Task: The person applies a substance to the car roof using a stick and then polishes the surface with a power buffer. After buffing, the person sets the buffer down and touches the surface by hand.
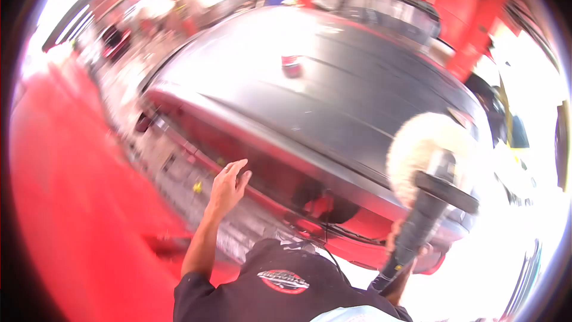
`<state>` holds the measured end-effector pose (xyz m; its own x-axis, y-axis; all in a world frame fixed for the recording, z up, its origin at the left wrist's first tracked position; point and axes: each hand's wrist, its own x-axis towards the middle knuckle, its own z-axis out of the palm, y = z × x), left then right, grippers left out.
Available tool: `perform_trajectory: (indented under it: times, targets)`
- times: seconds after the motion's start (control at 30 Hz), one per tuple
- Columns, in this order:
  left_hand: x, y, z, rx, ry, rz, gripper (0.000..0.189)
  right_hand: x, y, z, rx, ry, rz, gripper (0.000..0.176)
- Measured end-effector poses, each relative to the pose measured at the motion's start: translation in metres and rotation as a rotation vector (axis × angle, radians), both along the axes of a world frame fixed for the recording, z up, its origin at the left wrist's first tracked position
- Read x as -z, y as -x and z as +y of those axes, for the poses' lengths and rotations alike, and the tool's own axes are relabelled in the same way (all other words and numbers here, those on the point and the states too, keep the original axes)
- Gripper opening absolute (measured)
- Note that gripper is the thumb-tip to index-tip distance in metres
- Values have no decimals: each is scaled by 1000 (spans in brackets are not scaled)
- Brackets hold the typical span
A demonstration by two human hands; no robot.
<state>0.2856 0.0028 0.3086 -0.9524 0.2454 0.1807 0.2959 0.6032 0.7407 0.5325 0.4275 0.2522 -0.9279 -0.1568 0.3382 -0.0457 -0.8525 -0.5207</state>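
Note:
My right hand (393, 237) is wrapped round the dark body of a polisher (414, 226), held up at the right beside the car. Its round, cream-coloured wool pad (408, 152) overlaps the car's roof (333, 107) in this view. Fingers apart and holding nothing, my left hand (227, 186) is raised in front of the car's side windows (208, 131). A small red tin (291, 66) rests on the dark, shiny roof, far from both hands. A thin black cord (327, 235) hangs down across the car's side near my body.
To my left a large red surface (77, 203) fills the view, with a narrow strip of littered floor (173, 173) between it and the car. Red posts (482, 24) stand beyond the roof. Another vehicle (390, 15) is behind the car. Bright glare washes out the right side.

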Motion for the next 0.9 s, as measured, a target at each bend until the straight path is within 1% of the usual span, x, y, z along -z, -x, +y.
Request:
perform_trajectory:
  times: [0.07,0.13,0.17,0.2,0.23,0.27,0.3,0.33,0.37,0.43,0.47,0.53,0.57,0.63,0.67,0.73,0.77,0.83,0.87,0.9]
  targets:
    - [-42,2,70,287,-91,382,48,-2,-9,-28,109,-34,-88,86]
    - [-69,-19,125,687,-192,455,93,-5,-22,-56,201,-45,-194,87]
    - [-74,-25,147,869,-215,353,103,-5,-21,-71,228,-34,-228,89]
    - [-72,-35,169,925,-231,394,94,0,-18,-88,249,-17,-228,91]
    - [-67,-42,183,978,-255,433,85,4,-17,-104,233,58,-231,92]
    - [-51,-44,186,1050,-281,438,85,12,-12,-117,206,128,-216,93]
    - [-28,-39,183,1020,-398,180,71,20,-7,-131,178,198,-202,94]
    - [-9,-31,181,972,-486,-92,58,11,-6,-144,138,310,-267,92]
    - [-1,-18,184,1026,-645,-61,37,15,0,-154,194,319,-256,92]
    - [7,9,175,1162,-661,-424,32,28,13,-170,131,364,-240,89]
    - [14,11,172,1194,-657,-445,32,33,20,-180,120,382,-235,89]
    - [26,14,165,963,-829,-654,23,33,37,-199,132,384,-280,86]
    - [29,2,176,971,-817,-672,23,37,33,-196,148,398,-283,86]
    - [34,4,186,744,-883,-612,20,46,47,-198,132,391,-275,87]
    - [24,-1,193,691,-881,-574,20,50,50,-194,124,398,-277,87]
    - [20,-11,199,658,-905,-551,20,55,48,-187,179,274,-295,84]
    - [19,-14,203,649,-936,-524,20,56,41,-184,172,269,-295,84]
    - [34,-9,211,687,-894,-499,20,63,21,-185,347,94,-771,76]
    - [42,-7,215,708,-831,-239,19,65,9,-190,361,107,-763,76]
    - [41,-9,218,724,-758,15,19,63,-5,-203,429,-271,-791,75]
